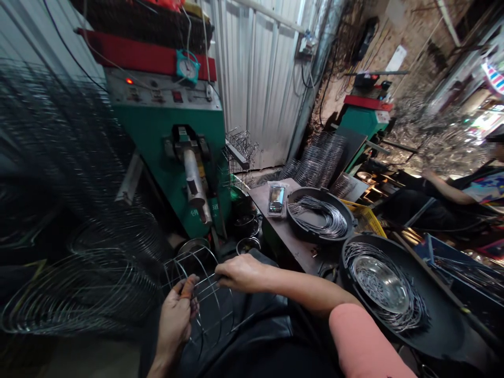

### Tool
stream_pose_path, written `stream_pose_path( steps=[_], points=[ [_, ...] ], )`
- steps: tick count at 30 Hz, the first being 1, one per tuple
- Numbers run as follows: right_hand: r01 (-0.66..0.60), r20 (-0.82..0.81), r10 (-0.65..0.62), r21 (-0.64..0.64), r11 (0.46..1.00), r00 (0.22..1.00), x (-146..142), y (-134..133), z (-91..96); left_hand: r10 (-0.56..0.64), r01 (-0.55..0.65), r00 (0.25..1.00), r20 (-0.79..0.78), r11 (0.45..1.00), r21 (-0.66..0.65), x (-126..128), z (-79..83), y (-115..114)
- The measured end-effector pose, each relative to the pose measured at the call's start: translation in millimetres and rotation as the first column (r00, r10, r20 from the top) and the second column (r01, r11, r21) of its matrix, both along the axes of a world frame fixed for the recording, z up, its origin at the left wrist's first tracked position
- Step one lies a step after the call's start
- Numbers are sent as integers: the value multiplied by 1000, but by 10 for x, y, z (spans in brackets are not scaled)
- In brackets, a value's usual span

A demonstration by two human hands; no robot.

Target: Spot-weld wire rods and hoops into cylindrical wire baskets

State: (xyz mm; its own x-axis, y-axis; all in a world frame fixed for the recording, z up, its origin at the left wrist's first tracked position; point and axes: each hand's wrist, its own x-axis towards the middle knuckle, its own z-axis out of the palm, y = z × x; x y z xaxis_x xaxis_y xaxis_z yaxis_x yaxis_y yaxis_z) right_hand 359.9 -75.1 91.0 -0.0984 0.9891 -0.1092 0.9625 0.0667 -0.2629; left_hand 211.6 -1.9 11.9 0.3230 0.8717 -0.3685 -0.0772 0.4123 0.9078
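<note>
Salmon-pink right sleeve (364, 336), dark lap clothing (255, 349), orange finger wrap (188, 288) on left hand (176, 314)

The table (277, 228) has a smooth, dull brown top. On it, matt black pan (315, 237), seemingly plastic, under glossy metal wire (334, 223). Left of the table: machine (161, 173) in painted metal with a slight sheen; frame (216, 295) of bright, smooth metal. Behind the table: ribbed sheet-metal wall (255, 94). Right of the table: basket (368, 218) of yellow plastic, bowl (400, 300) of shiny metal.

Metalworking workshop, 2 green machines (157, 163) (356, 126)
</note>
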Motion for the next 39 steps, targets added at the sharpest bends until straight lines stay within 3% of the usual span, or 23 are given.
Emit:
stream_pose_path(
  steps=[7, 10, 13, 17, 20, 23, 27, 31, 39],
  points=[
    [57, -3, -58, -78, 995, 998, 121, -57, 59, -60, 63, 996, -69, 997, 34, -101, 31, 10],
    [20, -46, -25, -109, 994, 999, 102, -101, 46, -69, 72, 993, -92, 997, 24, -87, 27, -36],
    [-37, -85, 29, -99, 994, 996, 103, -113, 17, -81, 81, 993, -82, 997, 3, -79, 10, -48],
    [4, -170, -9, -34, 999, 985, 286, -77, 22, -99, 99, 995, -18, 995, 4, -149, -37, 37],
    [72, -383, -56, 28, 997, 922, 506, -45, 65, -130, 131, 991, -13, 991, 35, -227, -73, 116],
    [139, -589, -117, -7, 990, 800, 668, -23, 63, -143, 147, 988, -54, 986, 75, -274, -76, 154],
    [172, -682, -157, -47, 984, 714, 735, 24, -52, -152, 160, 977, -146, 986, 45, -295, -20, 142],
    [251, -633, -145, 81, 964, 760, 776, 113, -202, -113, 125, 982, -150, 989, 75, -327, -20, 140],
    [424, -504, -225, 325, 845, 834, 977, 312, -548, 9, -10, 1000, 16, 997, 78, -197, 2, 393]
  ],
)
